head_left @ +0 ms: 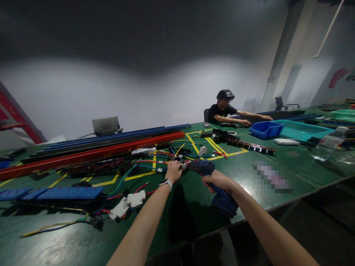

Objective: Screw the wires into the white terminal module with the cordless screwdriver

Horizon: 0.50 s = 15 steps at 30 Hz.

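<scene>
My right hand (220,181) is wrapped round the grip of a blue cordless drill (203,167), its nose pointing left. The drill's tip reaches my left hand (173,171), which wears a watch on the wrist. Those left fingers are closed on a small part at the ends of several coloured wires (149,162); the hand covers most of it, so its kind does not show. White breaker-like blocks (135,198) with red leads lie left of my left forearm. Another small white block (202,150) stands beyond the drill.
Blue socket strips (69,193) lie at the left. Long orange (97,152) and blue rails stretch across behind the wires. A co-worker (224,111) sits across the green table (266,159), arms near a blue bin (266,129) and a turquoise basket (305,130). A bottle (330,142) stands right.
</scene>
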Motion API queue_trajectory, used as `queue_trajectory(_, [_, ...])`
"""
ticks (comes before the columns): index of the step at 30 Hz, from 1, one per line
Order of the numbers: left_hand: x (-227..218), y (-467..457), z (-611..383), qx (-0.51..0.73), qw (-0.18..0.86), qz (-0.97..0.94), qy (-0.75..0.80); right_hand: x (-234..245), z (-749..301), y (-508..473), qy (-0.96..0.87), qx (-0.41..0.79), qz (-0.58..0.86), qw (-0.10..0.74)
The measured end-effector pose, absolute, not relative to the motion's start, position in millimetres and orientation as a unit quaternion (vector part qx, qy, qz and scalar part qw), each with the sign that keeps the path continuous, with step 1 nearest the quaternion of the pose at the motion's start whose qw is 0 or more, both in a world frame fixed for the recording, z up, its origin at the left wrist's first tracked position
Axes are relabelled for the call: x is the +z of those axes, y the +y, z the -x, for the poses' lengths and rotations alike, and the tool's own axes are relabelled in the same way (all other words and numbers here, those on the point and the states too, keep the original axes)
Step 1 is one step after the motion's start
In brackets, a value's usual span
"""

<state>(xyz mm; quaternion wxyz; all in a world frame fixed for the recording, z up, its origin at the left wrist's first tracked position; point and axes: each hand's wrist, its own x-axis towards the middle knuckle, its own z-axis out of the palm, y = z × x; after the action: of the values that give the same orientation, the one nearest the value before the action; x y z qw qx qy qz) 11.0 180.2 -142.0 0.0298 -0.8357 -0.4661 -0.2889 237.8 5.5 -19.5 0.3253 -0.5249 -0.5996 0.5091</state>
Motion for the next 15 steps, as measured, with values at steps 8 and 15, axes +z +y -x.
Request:
queue_trajectory(8, [-142.2, 180.2, -10.8, -0.292, 0.028, 0.836, -0.464, -18.6, -237.8, 5.7, -0.598, 0.51, 0.527, 0.325])
queue_trajectory(15, [-143.1, 180.4, -10.3, -0.3, 0.029, 0.834, -0.462, -18.6, -238.0, 5.6, -0.6, 0.509, 0.529, 0.318])
